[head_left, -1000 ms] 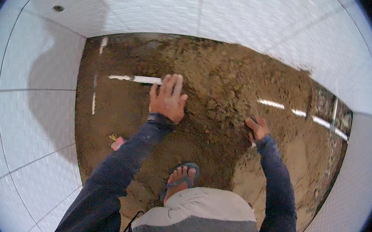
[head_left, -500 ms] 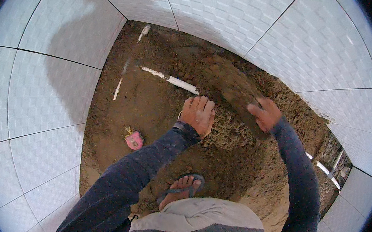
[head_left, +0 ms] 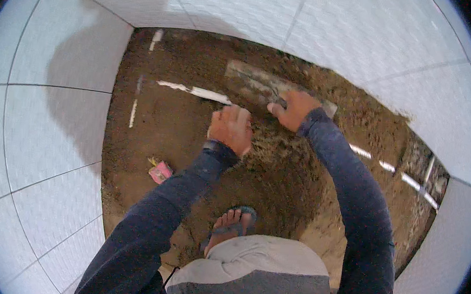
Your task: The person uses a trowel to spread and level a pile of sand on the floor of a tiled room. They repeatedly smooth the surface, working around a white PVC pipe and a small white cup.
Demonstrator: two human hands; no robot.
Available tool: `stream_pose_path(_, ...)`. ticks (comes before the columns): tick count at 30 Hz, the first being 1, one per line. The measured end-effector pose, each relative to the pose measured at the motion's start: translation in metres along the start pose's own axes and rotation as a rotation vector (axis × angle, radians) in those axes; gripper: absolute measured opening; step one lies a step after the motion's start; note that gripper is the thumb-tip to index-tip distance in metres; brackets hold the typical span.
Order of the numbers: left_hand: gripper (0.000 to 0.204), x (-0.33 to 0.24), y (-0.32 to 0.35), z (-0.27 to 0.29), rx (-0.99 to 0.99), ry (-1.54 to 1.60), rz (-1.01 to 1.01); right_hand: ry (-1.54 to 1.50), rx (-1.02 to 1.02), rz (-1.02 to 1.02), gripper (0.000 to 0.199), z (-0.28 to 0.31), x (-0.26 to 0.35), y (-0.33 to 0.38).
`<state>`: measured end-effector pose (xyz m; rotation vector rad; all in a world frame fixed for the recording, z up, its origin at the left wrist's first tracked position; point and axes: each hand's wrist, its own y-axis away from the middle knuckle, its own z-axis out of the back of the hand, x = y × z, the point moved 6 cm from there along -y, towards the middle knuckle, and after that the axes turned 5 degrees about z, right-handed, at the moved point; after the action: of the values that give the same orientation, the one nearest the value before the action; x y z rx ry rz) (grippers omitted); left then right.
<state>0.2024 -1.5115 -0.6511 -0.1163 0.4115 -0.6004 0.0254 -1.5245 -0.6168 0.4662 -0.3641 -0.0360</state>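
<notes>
Head view. One flat, rectangular float point(head_left: 247, 79), grey and soil-smeared: at the far middle of the floor, its length slanting from far left to nearer right; whether it touches the soil point(head_left: 280, 157) cannot be told. One right hand point(head_left: 295, 110): closed on the float's handle, towards its right part. One left hand point(head_left: 231, 128): fingers bent and close together, just beside the near right end of a white pipe point(head_left: 211, 95); whether anything is held cannot be told. White segments point(head_left: 360, 151): in a broken row at right. One pink object point(head_left: 160, 172): on the soil, left of the left forearm. One sandalled foot point(head_left: 232, 225): near middle. White tiled walls point(head_left: 54, 146): left, far and right.
</notes>
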Motion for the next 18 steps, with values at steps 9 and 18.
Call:
stream_pose_path(9, 0.013, -0.001, 0.004, 0.008, 0.004, 0.016, 0.01, -0.175, 0.173, 0.346, 0.045, -0.059, -0.094, 0.22)
stream_pose_path(18, 0.039, -0.001, 0.006, 0.016, -0.068, 0.097, 0.052, 0.163, -0.193, 0.361, 0.039, -0.068, -0.071, 0.199)
